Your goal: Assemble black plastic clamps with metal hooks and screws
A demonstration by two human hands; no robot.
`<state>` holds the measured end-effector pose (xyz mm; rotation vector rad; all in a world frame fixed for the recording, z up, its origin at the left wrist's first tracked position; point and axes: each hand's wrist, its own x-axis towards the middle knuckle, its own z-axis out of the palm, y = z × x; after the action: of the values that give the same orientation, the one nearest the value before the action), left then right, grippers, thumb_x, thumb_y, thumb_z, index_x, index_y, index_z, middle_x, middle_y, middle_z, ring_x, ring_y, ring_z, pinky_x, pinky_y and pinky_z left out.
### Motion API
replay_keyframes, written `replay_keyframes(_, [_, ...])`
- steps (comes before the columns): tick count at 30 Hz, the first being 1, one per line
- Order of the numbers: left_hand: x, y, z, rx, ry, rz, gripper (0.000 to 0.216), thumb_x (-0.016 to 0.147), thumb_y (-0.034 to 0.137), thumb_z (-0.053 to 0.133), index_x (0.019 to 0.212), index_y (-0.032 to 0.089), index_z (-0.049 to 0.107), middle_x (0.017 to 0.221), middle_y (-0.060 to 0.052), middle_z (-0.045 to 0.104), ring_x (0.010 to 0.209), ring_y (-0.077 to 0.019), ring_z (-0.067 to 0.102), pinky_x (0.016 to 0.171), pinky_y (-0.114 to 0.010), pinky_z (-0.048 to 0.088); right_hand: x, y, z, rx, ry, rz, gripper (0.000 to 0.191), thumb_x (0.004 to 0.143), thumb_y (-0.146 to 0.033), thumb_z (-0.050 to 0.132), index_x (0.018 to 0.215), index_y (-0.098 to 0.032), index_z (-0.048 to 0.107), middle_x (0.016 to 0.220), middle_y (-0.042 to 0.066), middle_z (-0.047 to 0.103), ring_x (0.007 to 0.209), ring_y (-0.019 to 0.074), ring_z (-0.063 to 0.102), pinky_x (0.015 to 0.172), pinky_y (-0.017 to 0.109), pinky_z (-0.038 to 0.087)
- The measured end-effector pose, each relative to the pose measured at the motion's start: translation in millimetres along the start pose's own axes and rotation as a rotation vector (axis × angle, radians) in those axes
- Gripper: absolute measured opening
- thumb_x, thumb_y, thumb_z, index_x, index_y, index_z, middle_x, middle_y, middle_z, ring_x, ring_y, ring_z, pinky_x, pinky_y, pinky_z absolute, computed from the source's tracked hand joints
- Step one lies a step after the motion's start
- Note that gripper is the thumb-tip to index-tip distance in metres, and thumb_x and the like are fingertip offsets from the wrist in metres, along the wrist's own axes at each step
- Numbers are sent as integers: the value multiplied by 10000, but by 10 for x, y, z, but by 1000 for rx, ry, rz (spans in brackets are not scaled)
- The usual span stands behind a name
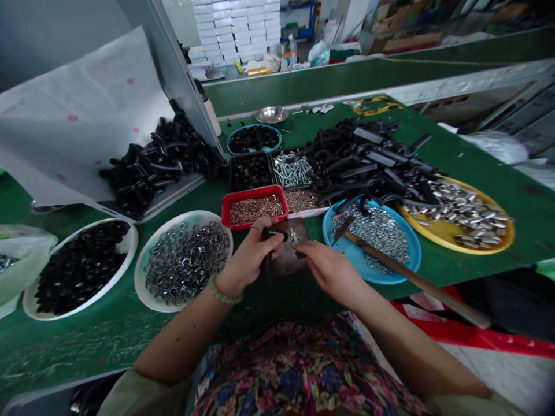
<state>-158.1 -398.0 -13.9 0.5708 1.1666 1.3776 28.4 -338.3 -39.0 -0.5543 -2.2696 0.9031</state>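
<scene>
My left hand (251, 254) is closed around a black plastic part (276, 233) with a rounded end. My right hand (332, 268) pinches a small silver metal piece (295, 236) at its fingertips, a short gap to the right of the black part; its exact kind is too small to tell. Beneath both hands lies a flat metal plate (284, 263) on the green table. Just beyond them stands a red tray (224, 212) of copper-coloured rivets. Close to my right hand, a hammer (407, 271) with a wooden handle rests across a blue basin (372, 278) of small silver parts.
White basins of metal rings (186, 260) and black parts (82, 268) stand at left. A heap of black tools (364, 156) lies back right, beside a yellow tray (472, 248) of silver pieces. Screws (292, 169) fill a dark tray. A tilted bin (186, 182) holds black handles.
</scene>
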Motion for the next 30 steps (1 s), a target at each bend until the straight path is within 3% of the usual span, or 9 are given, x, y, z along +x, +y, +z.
replay_keyframes(2, [10, -63, 73, -9, 5, -32, 417, 705, 248, 759, 1046, 224, 519, 804, 44, 525, 559, -42, 440, 476, -154, 365, -50, -27, 44, 48, 26, 39, 325, 883, -151, 493, 1156, -256, 635, 1129, 78, 691, 1044, 221, 663, 903, 396, 560])
replay_keyframes(7, [-24, -64, 103, 8, -54, -78, 397, 698, 255, 761, 1022, 200, 537, 720, 50, 497, 553, -58, 459, 448, -154, 324, -168, 3, 113, 503, 88, 208, 206, 949, -234, 460, 1131, -242, 558, 904, 28, 713, 749, 157, 715, 696, 320, 599])
replay_keyframes(11, [-77, -168, 121, -37, -85, -12, 417, 697, 227, 763, 1043, 219, 531, 834, 24, 598, 558, -48, 464, 475, -155, 349, -247, 24, 81, 277, -5, 100, 221, 909, -198, 515, 1105, -243, 607, 1039, 63, 711, 975, 196, 691, 861, 370, 567])
replay_keyframes(14, [-73, -271, 126, -108, -85, 39, 417, 704, 220, 762, 1045, 230, 522, 861, 19, 623, 540, -36, 444, 481, -150, 349, -286, -1, 97, 294, 32, 96, 240, 934, -165, 468, 1132, -250, 574, 984, 41, 713, 897, 160, 704, 810, 322, 576])
replay_keyframes(17, [-34, -282, 61, -131, -80, -40, 379, 745, 321, 740, 1046, 217, 536, 767, 24, 595, 497, -31, 417, 444, -135, 302, -312, -33, 116, 317, 49, 98, 244, 953, -154, 447, 1154, -253, 545, 920, 16, 714, 849, 137, 704, 778, 286, 573])
replay_keyframes(20, [-43, -152, -59, -68, -203, -187, 436, 808, 497, 642, 1106, 193, 547, 687, 8, 593, 404, -21, 329, 385, -141, 203, -343, -23, 75, 235, -81, 43, 246, 946, -151, 460, 1153, -235, 563, 955, 30, 713, 899, 144, 691, 806, 288, 562])
replay_keyframes(24, [-162, 68, -163, 128, -472, -175, 583, 803, 554, 629, 1216, 155, 530, 692, -60, 654, 405, -43, 362, 375, -162, 177, -394, 73, -10, 164, -156, 75, 245, 949, -152, 450, 1152, -213, 572, 972, 45, 708, 882, 145, 689, 790, 282, 566])
replay_keyframes(26, [-196, 92, -160, 190, -400, -134, 562, 803, 513, 654, 1223, 163, 520, 747, -64, 661, 449, -45, 392, 393, -156, 211, -408, 113, -35, 119, -102, 90, 256, 950, -147, 444, 1163, -213, 568, 984, 49, 708, 883, 146, 690, 794, 285, 568])
replay_keyframes(30, [-175, -54, -52, 146, -66, -2, 518, 761, 318, 736, 1199, 216, 480, 801, 17, 587, 541, -33, 436, 495, -148, 350, -386, 87, -32, 23, -26, -20, 283, 940, -126, 444, 1181, -215, 563, 1055, 66, 699, 982, 161, 674, 860, 303, 559])
